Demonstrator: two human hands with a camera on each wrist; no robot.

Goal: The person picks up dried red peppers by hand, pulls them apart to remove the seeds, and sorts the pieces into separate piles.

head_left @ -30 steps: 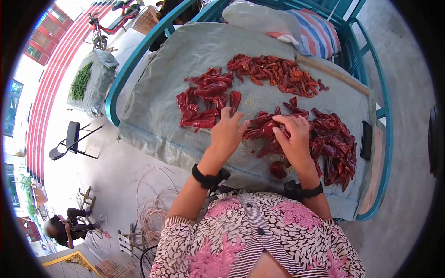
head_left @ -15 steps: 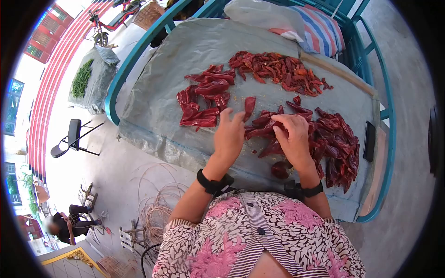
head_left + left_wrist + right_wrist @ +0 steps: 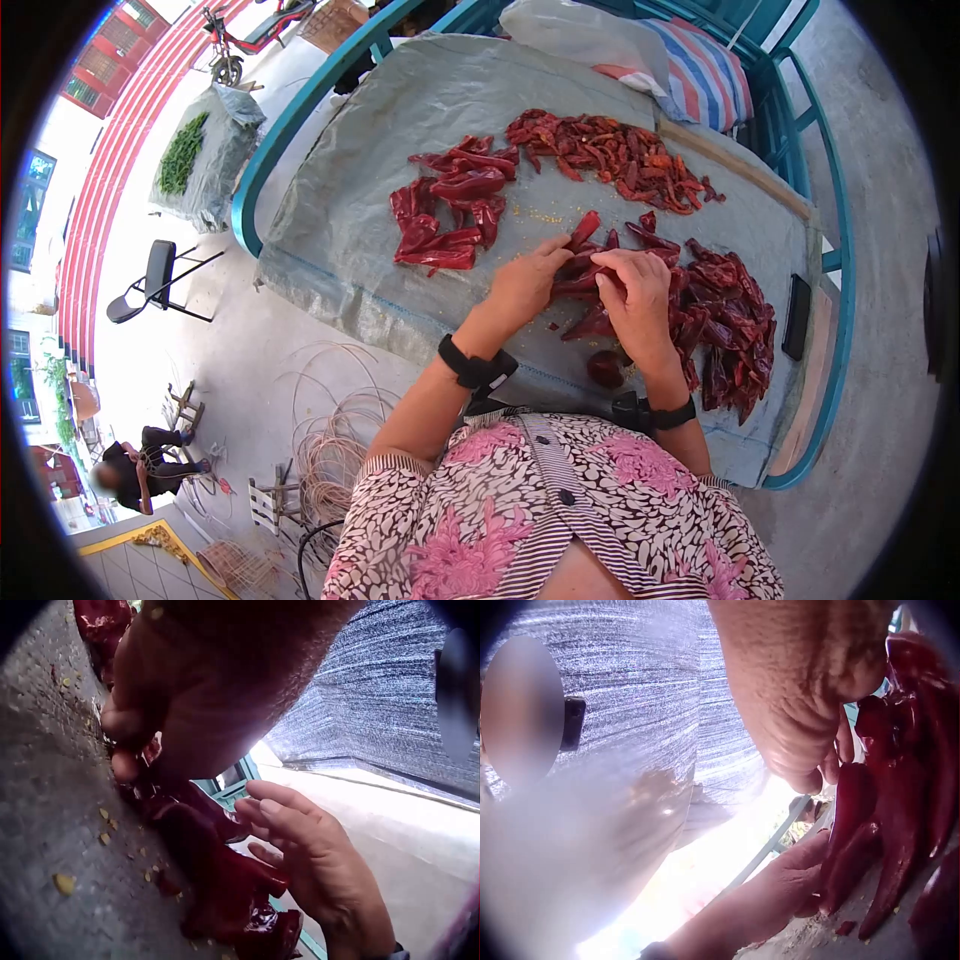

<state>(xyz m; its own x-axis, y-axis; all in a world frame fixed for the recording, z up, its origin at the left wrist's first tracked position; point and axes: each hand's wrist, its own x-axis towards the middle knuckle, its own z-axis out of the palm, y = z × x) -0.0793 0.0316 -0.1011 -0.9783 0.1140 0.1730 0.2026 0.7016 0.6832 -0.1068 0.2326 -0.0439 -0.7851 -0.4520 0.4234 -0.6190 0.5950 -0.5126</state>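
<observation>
My left hand (image 3: 522, 290) has its fingers curled at a glossy dried red chili pepper (image 3: 586, 226), whose end sticks up past the fingertips. In the left wrist view the curled fingers (image 3: 129, 742) sit low over the sheet. My right hand (image 3: 640, 300) lies beside the same small bunch, its fingers loosely bent and apart from the thumb, fingertips right at the peppers. The right wrist view shows several long peppers (image 3: 900, 825) between the two hands. A large heap of dark red chilies (image 3: 735, 320) is right of the right hand.
A plastic sheet (image 3: 340, 215) covers the teal-railed cart bed. Another chili group (image 3: 470, 185) lies at left, and smaller, more orange chilies (image 3: 620, 160) at the back. A black phone (image 3: 796, 318) lies near the right rail. Striped sack (image 3: 705, 80) at the back; folding chair (image 3: 160, 290) on the floor.
My left hand has moved right, from beside the left chili group to the middle bunch, and a red chili pepper has moved right with it. The right hand has stayed nearly in place.
</observation>
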